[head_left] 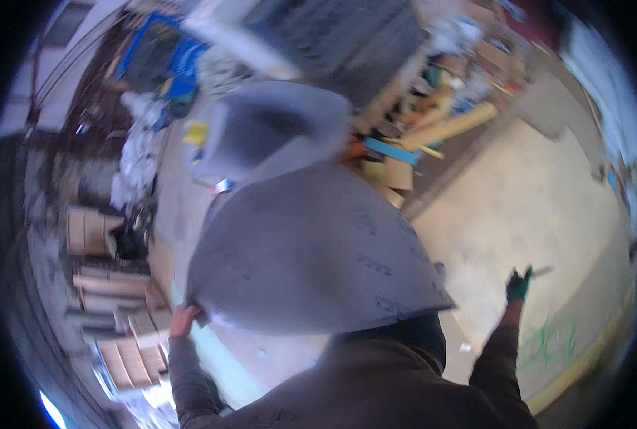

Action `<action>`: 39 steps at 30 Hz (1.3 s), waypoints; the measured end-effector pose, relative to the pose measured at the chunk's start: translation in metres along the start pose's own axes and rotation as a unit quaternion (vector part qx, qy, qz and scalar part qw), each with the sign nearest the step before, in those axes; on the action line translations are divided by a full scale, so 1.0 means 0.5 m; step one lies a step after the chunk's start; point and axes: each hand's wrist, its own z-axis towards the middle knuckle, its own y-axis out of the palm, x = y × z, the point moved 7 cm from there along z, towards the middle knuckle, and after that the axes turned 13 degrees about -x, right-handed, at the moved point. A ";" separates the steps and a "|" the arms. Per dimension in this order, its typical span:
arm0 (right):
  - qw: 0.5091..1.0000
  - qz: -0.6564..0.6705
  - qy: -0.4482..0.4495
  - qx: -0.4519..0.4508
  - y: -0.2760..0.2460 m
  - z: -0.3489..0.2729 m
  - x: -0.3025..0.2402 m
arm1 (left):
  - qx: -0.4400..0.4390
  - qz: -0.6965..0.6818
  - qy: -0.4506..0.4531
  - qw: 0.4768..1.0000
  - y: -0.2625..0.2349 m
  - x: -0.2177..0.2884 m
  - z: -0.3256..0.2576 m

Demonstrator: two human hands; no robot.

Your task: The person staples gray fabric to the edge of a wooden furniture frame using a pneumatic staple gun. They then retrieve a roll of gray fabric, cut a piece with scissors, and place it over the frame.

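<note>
A large flexible grey sheet (311, 250) stretches in front of my body, with faint dark print on its right part. Its far end runs into a loose curled roll (275, 129) of the same grey material. My left hand (184, 319) is closed on the sheet's near left corner. Off to the right, clear of the sheet, my right hand (518, 286) wears a dark and green glove. From its fingers sticks out a thin, narrow tool (542, 272), too blurred to name. The sheet's near right corner (447, 304) hangs free of both hands.
Right of me lies a broad pale yellow surface (533, 207) with green scrawled marks (551, 339). Beyond the sheet are a scrap heap (440, 121) and a large dark slab (340, 43). A blue container (161, 57) stands far left; cardboard boxes (129, 361) line the left side.
</note>
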 end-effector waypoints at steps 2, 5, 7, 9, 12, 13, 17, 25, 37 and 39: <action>0.934 -0.243 -0.106 0.240 -0.026 -0.047 -0.077 | 0.057 -0.116 0.054 0.990 0.053 0.039 0.001; 0.931 -0.289 -0.112 0.195 0.096 -0.011 -0.066 | 0.127 -0.088 0.005 0.988 0.109 0.047 -0.015; 0.912 -0.376 -0.110 0.120 0.244 0.030 -0.015 | 0.137 -0.118 -0.038 0.983 0.141 0.022 -0.014; 0.893 -0.423 -0.125 0.091 0.433 0.086 0.065 | 0.171 -0.164 -0.047 0.971 0.163 -0.010 -0.009; 0.877 -0.457 -0.147 -0.010 0.779 0.146 0.227 | 0.276 -0.247 0.008 0.929 0.185 -0.049 -0.013; 0.824 -0.547 -0.137 -0.058 0.908 0.157 0.282 | 0.322 -0.279 0.038 0.904 0.197 -0.055 -0.019; 0.718 -0.632 -0.102 -0.273 1.345 0.214 0.540 | 0.218 -0.250 0.055 0.942 0.253 -0.062 -0.021; 0.464 -0.767 -0.229 -0.378 1.818 0.511 0.996 | 0.218 -0.274 -0.050 0.935 0.398 -0.016 -0.134; -0.036 -0.914 -0.207 -0.348 2.122 0.672 1.400 | 0.285 -0.350 -0.257 0.854 0.466 0.264 -0.239; -0.135 -0.907 -0.170 -0.362 2.115 0.679 1.408 | 0.285 -0.355 -0.284 0.844 0.462 0.281 -0.223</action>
